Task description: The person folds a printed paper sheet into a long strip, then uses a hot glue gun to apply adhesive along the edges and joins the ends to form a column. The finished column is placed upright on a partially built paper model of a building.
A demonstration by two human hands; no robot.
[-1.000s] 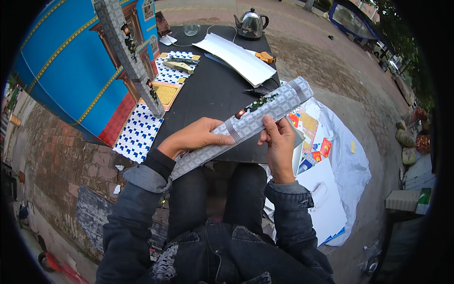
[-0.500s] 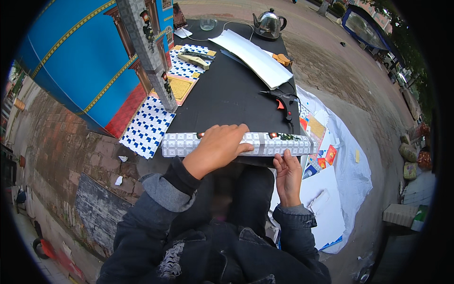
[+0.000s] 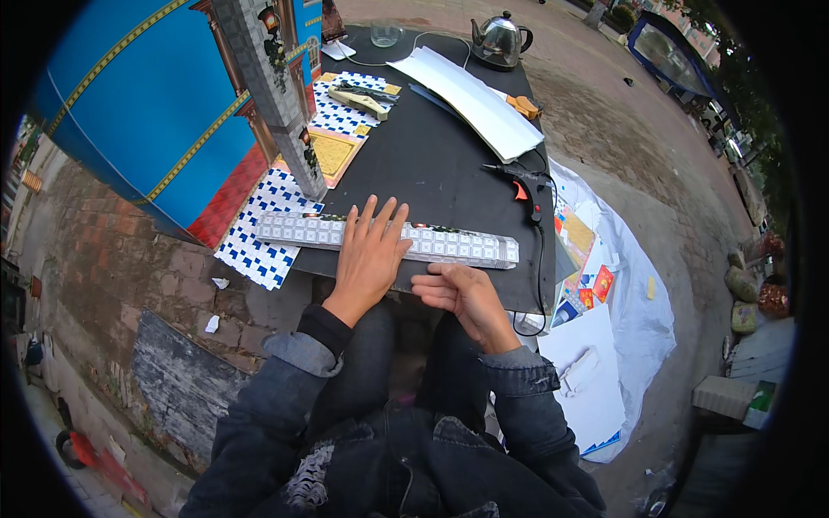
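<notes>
A long folded paper column [image 3: 466, 249] printed with pale grey blocks lies along the near edge of the black table [image 3: 423, 173]. Flat across its middle rests my left hand [image 3: 367, 259], fingers stretched out and spread. Just on the near side of the column is my right hand [image 3: 471, 302], its fingers extended and holding nothing; whether the fingertips touch the paper I cannot tell. The column's left end overlaps a blue-and-white checkered base [image 3: 255, 237]. On that base stand a similar upright grey column [image 3: 289, 129] and a large blue paper building model [image 3: 121, 112].
A hot glue gun [image 3: 525, 188] with its cord lies at the table's right edge. Beyond are white card sheets [image 3: 475, 104], a beige stapler-like tool [image 3: 358, 102], a glass [image 3: 386, 34] and a steel kettle [image 3: 499, 41]. White sheeting [image 3: 643, 302] with paper scraps lies at right.
The column has shifted left and turned to show another printed face. My left hand has flattened and spread its fingers; my right hand has left the column's right end and moved left.
</notes>
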